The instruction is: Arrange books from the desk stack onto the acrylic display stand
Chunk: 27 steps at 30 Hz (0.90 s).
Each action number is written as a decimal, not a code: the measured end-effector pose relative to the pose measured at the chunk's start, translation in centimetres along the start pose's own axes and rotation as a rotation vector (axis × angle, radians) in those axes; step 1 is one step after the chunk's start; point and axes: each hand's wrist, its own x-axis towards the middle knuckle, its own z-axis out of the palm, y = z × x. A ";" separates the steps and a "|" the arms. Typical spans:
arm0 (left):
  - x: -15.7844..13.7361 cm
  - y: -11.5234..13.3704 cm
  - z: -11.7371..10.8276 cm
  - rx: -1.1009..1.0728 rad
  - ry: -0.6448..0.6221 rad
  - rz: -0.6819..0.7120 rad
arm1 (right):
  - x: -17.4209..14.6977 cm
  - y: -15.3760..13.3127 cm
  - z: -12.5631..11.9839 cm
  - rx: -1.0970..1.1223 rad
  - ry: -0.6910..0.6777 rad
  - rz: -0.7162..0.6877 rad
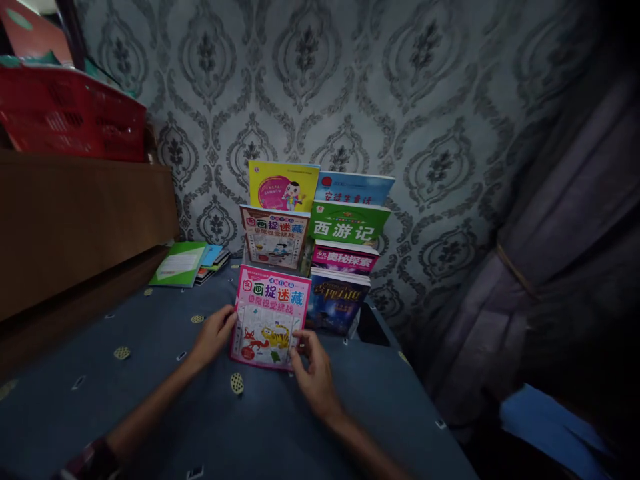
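Observation:
A pink-bordered picture book (267, 318) with a fox and a tiger on its cover stands nearly upright in front of me. My left hand (216, 333) grips its left edge. On the lower right edge, my right hand (313, 373) pinches it between thumb and fingers. Behind it, a brown-bordered picture book (277, 247) and a yellow book (284, 185) rise in steps. To the right are stacked tiers with a dark blue book (337, 303), a magenta book (345, 259), a green book (349, 223) and a light blue book (354, 189). What supports them is mostly hidden.
A green-and-white book (177, 265) lies on a small pile of books at the left of the cloth-covered surface (165, 400). A brown wooden ledge (85, 213) bears a red plastic basket (75, 113). Patterned wallpaper closes off the back; a tied curtain (515, 280) hangs at right.

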 end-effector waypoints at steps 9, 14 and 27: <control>6.7 0.9 -2.7 -0.076 0.048 0.040 | 7.5 -1.1 1.5 0.035 -0.013 -0.013; 9.2 1.4 -3.3 -0.149 0.090 0.053 | 11.0 -2.6 1.1 -0.006 -0.043 -0.061; 20.0 6.2 -4.5 -0.296 0.193 0.122 | 22.6 -6.8 0.3 -0.262 0.071 -0.320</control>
